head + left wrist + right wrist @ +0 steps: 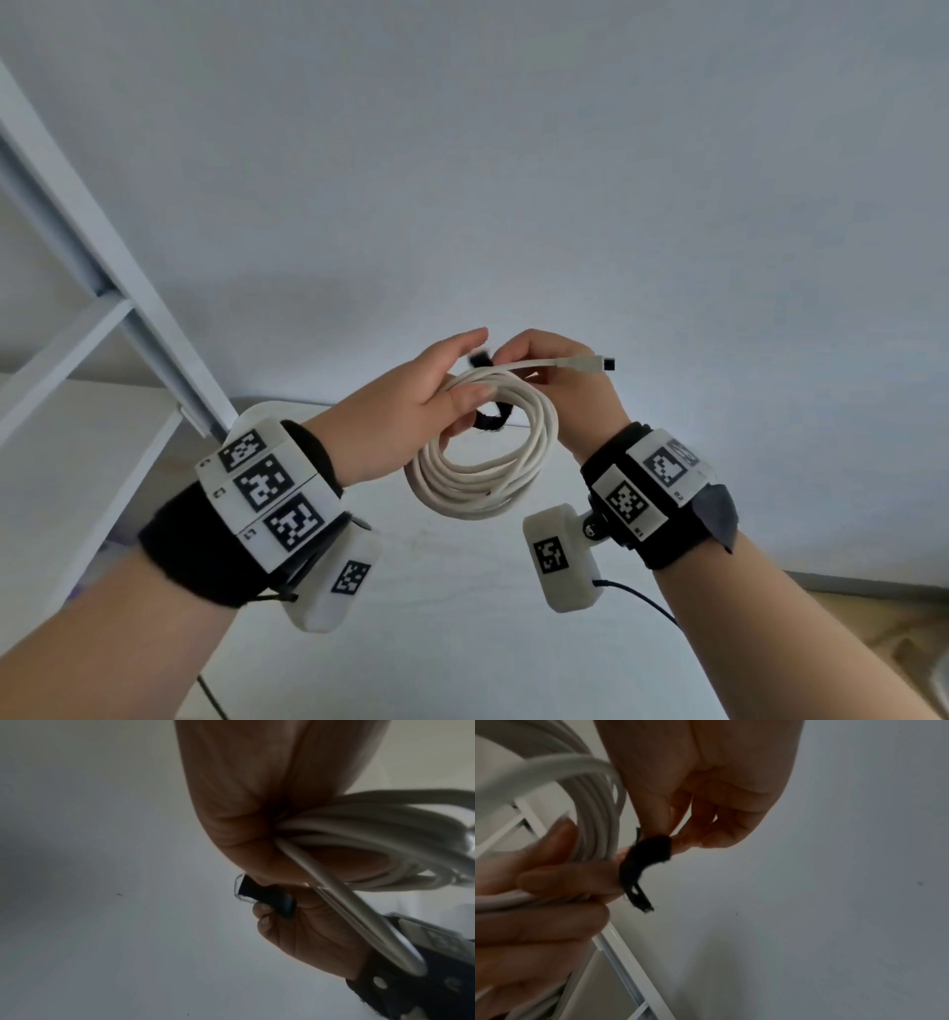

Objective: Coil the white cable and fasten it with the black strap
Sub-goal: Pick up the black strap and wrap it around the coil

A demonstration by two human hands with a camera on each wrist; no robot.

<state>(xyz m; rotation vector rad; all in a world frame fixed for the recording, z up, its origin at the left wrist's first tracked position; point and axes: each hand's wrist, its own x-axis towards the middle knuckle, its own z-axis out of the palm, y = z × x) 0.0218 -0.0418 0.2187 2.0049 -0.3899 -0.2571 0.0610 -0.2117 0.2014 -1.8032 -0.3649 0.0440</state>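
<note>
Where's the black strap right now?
In the head view the black strap sits mid-frame at the top of the white cable coil held by the left hand; the right hand pinches its free end.

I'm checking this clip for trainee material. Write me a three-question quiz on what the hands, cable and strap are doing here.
1. True or false: the white cable lies coiled on the table.
2. Which hand pinches the end of the black strap? A) the left hand B) the right hand C) neither
3. Fill in: the cable's free end with its connector points toward the person's ____ side.

Key:
1. False; the coil is held in the air, gripped by the left hand.
2. B; the right wrist view shows its fingertips on the strap.
3. Right.
</note>
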